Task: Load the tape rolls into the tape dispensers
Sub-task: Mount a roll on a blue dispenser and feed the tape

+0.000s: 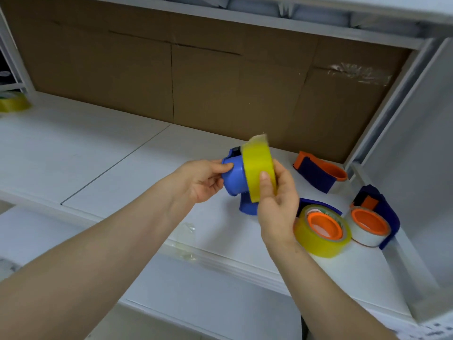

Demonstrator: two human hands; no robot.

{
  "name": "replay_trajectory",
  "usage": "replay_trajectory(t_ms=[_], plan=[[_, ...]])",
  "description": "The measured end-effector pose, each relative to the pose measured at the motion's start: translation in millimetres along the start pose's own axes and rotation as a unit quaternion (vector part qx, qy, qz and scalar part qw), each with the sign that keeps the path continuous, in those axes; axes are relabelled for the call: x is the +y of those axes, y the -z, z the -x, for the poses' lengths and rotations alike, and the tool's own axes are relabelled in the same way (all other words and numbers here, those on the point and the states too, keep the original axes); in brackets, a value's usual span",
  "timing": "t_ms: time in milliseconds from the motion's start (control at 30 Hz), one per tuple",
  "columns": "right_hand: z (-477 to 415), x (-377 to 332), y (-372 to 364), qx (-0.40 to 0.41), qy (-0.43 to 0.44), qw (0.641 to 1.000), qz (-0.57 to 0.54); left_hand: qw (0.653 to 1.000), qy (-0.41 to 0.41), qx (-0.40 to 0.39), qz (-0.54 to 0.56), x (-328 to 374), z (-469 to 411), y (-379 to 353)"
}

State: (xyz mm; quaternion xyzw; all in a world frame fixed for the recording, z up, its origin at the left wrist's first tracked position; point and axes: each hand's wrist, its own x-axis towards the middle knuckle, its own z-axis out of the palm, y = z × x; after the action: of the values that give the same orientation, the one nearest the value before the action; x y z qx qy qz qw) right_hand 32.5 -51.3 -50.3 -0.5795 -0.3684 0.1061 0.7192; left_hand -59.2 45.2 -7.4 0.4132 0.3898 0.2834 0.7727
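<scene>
Left hand [203,179] grips blue dispenser [234,177]; right hand [275,200] grips yellow roll [258,171], seating it on hub. Next: push flush, thread tape end.

Both hands are up over the shelf [103,153]: left hand [201,179] on the tape dispenser [235,175], right hand [275,200] on its tape roll [258,168]. Three more dispensers [318,171] sit right, another roll [12,103] far left.

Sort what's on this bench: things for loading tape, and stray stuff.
For the job:
blue dispenser in left hand
yellow roll in right hand
loaded dispensers
spare roll

Stray:
plastic scrap
cardboard
</scene>
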Motion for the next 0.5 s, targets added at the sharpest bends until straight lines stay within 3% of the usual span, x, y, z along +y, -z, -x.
replay_trajectory(t_ms=[100, 200, 367, 500], plan=[[-15, -7, 9, 0.045, -0.081, 0.991, -0.098, 0.999, 0.028, -0.015, -0.024, 5, 3, 7], [-21, -6, 11, 0.041, -0.110, 0.984, -0.131, 0.998, 0.028, -0.019, -0.055, 4, 5, 6], [-7, -3, 7, -0.005, 0.030, 0.999, 0.009, 0.997, -0.067, 0.006, -0.049, -6, 4, -4], [6, 0, -2, 0.007, 0.049, 0.997, 0.063, 0.983, -0.154, 0.039, -0.088, -17, 6, -12]])
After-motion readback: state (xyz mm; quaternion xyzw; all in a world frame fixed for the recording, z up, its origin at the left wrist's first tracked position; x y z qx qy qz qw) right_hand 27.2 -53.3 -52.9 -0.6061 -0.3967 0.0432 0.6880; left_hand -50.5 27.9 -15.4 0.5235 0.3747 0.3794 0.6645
